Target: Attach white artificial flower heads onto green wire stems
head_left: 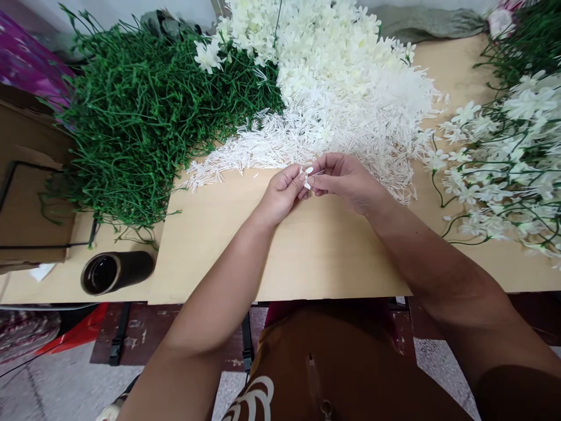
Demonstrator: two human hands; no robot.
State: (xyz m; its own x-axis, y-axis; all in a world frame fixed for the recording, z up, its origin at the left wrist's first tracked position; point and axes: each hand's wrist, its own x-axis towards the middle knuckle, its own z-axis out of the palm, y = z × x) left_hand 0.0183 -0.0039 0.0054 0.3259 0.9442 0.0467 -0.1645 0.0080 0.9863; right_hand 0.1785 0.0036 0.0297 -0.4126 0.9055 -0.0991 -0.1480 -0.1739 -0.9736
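Observation:
My left hand [283, 193] is closed, pinching a small white artificial flower [308, 171] between thumb and fingers. Thumb and fingertips of my right hand [346, 180] meet at the same flower. Thin white stamens [321, 172] show between the right fingers, partly hidden by them. Just beyond both hands spreads a heap of loose white stamens [368, 126]. Behind it rises a pile of white flower heads [324, 41].
Green plastic stems [131, 117] are piled at the left. Finished-looking white flowers on stems [504, 169] lie at the right. A dark cylindrical cup [118, 272] stands near the front left edge, beside a cardboard box [35, 187]. The wooden tabletop [324, 251] lies under my forearms.

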